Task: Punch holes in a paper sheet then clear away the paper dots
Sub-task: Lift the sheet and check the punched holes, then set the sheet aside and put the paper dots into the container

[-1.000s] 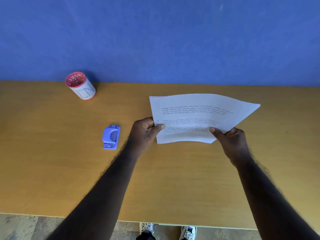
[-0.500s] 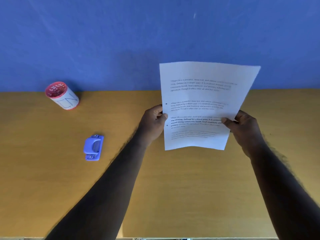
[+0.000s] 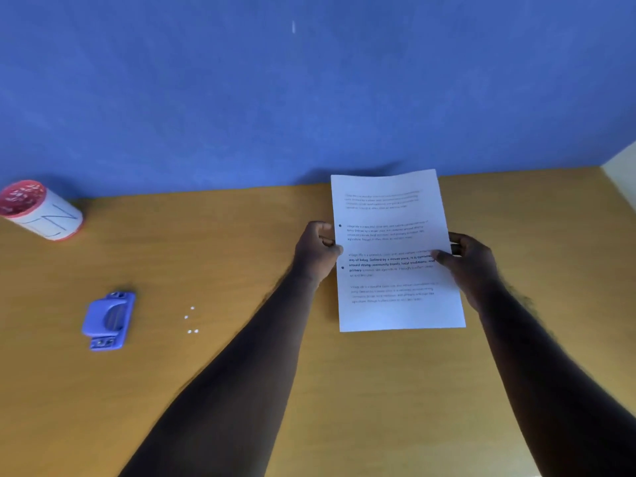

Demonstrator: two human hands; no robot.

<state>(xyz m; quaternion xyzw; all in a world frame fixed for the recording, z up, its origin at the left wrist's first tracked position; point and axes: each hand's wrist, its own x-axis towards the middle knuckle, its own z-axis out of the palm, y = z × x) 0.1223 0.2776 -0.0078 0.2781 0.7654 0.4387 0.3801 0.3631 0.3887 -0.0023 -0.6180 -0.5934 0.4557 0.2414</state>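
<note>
While both hands (image 3: pixel 318 251) (image 3: pixel 471 261) pinch one sheet (image 3: pixel 395 249): four paper dots (image 3: pixel 191 320), one punch (image 3: pixel 108 320), one cup (image 3: pixel 38 210).

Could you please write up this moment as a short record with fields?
paper sheet: held up in both hands, two holes on its left margin
left hand: grips the sheet's left edge
right hand: grips the sheet's right edge
hole punch: on the table, untouched
paper dots: four, loose on the table right of the punch
cup: far left, holds white bits
</note>
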